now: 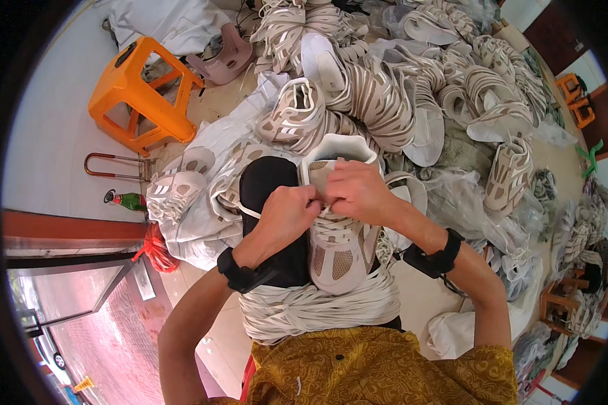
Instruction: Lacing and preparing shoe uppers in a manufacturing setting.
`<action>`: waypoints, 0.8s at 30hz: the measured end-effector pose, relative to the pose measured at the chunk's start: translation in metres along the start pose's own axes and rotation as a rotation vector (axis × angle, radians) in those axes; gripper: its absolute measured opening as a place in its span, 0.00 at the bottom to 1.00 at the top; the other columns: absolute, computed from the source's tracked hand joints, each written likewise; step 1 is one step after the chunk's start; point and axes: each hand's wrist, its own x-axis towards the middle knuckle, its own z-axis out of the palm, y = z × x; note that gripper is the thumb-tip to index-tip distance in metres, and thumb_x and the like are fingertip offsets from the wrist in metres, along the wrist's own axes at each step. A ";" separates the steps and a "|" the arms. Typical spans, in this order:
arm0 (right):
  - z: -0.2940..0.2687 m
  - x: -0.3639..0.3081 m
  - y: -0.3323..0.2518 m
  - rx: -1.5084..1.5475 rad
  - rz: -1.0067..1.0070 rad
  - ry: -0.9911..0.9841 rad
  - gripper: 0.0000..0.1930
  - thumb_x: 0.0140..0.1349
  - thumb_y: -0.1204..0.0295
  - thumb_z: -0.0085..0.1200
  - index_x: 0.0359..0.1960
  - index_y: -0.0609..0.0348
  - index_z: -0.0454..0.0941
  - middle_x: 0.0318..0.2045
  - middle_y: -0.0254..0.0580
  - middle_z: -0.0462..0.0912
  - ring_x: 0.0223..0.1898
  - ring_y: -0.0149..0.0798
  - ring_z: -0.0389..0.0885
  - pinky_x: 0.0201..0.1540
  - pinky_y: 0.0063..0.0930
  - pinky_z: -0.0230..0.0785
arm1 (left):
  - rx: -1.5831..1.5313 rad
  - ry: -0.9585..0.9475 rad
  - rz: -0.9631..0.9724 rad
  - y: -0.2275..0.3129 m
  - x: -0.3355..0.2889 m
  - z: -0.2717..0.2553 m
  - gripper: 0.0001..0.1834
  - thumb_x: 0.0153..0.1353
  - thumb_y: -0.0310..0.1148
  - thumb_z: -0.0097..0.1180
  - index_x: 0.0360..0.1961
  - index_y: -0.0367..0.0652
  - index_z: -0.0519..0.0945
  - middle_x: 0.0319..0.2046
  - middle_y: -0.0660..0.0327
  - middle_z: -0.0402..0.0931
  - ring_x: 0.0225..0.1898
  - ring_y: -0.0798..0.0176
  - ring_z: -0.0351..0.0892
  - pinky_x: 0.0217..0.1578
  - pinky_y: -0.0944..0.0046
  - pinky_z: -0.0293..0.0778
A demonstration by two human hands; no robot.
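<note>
A beige and white sneaker (334,263) lies on my lap, toe toward me, with white laces crossing its front. My left hand (287,212) is closed in a pinch beside the upper eyelets; a white shoelace end (248,210) sticks out to its left. My right hand (358,192) has its fingers curled against the sneaker near the tongue and upper eyelets, and the fingertips of both hands almost meet. Exactly what lies between the right fingertips is hidden. A thick bundle of white shoelaces (317,307) rests across my lap, below the toe.
Long stacks of nested beige shoe uppers (378,101) cover the floor ahead. Several laced sneakers (175,189) lie on white cloth at the left. An orange stool (142,94) stands far left, and a red plastic bag (159,250) sits near the door. Clear plastic sheeting (469,202) lies right.
</note>
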 end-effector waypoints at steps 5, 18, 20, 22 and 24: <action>-0.003 -0.008 0.002 0.187 -0.116 -0.067 0.05 0.34 0.71 0.54 0.11 0.52 0.69 0.16 0.31 0.69 0.26 0.37 0.67 0.27 0.31 0.58 | 0.151 0.198 0.076 0.004 0.008 0.001 0.06 0.47 0.29 0.48 0.23 0.38 0.74 0.17 0.49 0.72 0.22 0.46 0.73 0.24 0.54 0.70; -0.020 -0.018 -0.013 -0.187 0.045 0.133 0.05 0.34 0.74 0.55 0.17 0.53 0.72 0.17 0.31 0.70 0.28 0.35 0.70 0.29 0.30 0.61 | 0.063 0.196 -0.015 0.012 -0.002 0.009 0.06 0.48 0.29 0.53 0.27 0.39 0.73 0.18 0.51 0.73 0.21 0.50 0.74 0.21 0.61 0.69; -0.018 -0.017 -0.014 -0.182 0.092 0.044 0.04 0.36 0.74 0.53 0.17 0.54 0.72 0.18 0.32 0.72 0.29 0.37 0.70 0.29 0.32 0.62 | 0.118 0.201 -0.013 0.013 -0.004 0.012 0.06 0.48 0.29 0.54 0.27 0.40 0.73 0.18 0.51 0.73 0.21 0.51 0.75 0.21 0.60 0.69; -0.012 -0.014 -0.016 -0.241 0.229 -0.086 0.06 0.35 0.76 0.54 0.20 0.54 0.74 0.20 0.35 0.75 0.27 0.39 0.73 0.27 0.32 0.64 | 0.137 0.249 0.060 0.010 -0.004 0.016 0.04 0.48 0.30 0.51 0.25 0.42 0.72 0.16 0.52 0.73 0.19 0.49 0.74 0.19 0.55 0.69; -0.013 -0.004 -0.015 -0.220 0.327 -0.183 0.06 0.36 0.76 0.54 0.21 0.54 0.74 0.19 0.37 0.75 0.25 0.42 0.74 0.26 0.33 0.65 | 0.150 0.250 0.078 0.009 -0.006 0.016 0.04 0.48 0.30 0.51 0.25 0.43 0.72 0.15 0.52 0.73 0.19 0.49 0.74 0.19 0.55 0.69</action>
